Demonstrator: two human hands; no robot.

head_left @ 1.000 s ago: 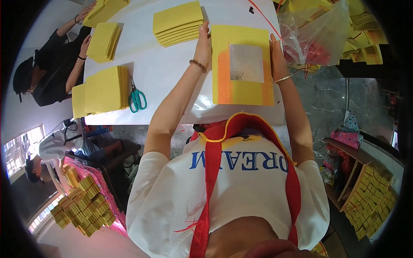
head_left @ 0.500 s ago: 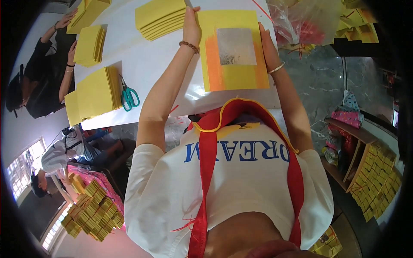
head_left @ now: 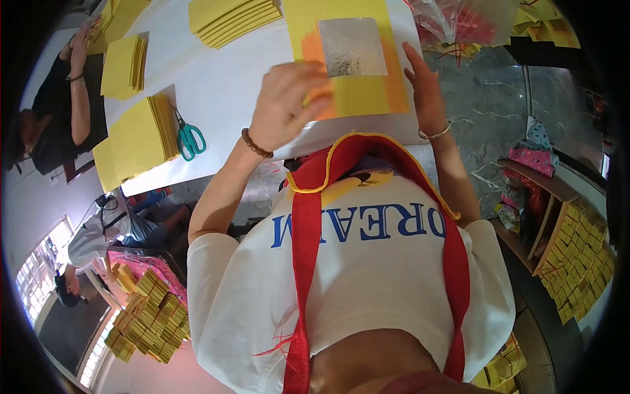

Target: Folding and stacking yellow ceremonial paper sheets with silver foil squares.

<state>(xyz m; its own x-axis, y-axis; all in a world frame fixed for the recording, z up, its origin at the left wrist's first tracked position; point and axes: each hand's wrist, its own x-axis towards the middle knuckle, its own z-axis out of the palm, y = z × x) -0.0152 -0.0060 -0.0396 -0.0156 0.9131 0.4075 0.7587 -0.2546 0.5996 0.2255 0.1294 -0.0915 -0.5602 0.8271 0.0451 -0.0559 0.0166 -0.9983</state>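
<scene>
Head-worn fisheye, steeply down, close

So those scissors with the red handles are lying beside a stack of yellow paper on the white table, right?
Not quite: the scissors have teal-green handles, not red. The head view shows them lying beside the stack of yellow paper on the white table, as you said.

Beyond your yellow sheet, upper right: clear plastic bag, crumpled, red and yellow contents. No labels, signs, screens.
</scene>
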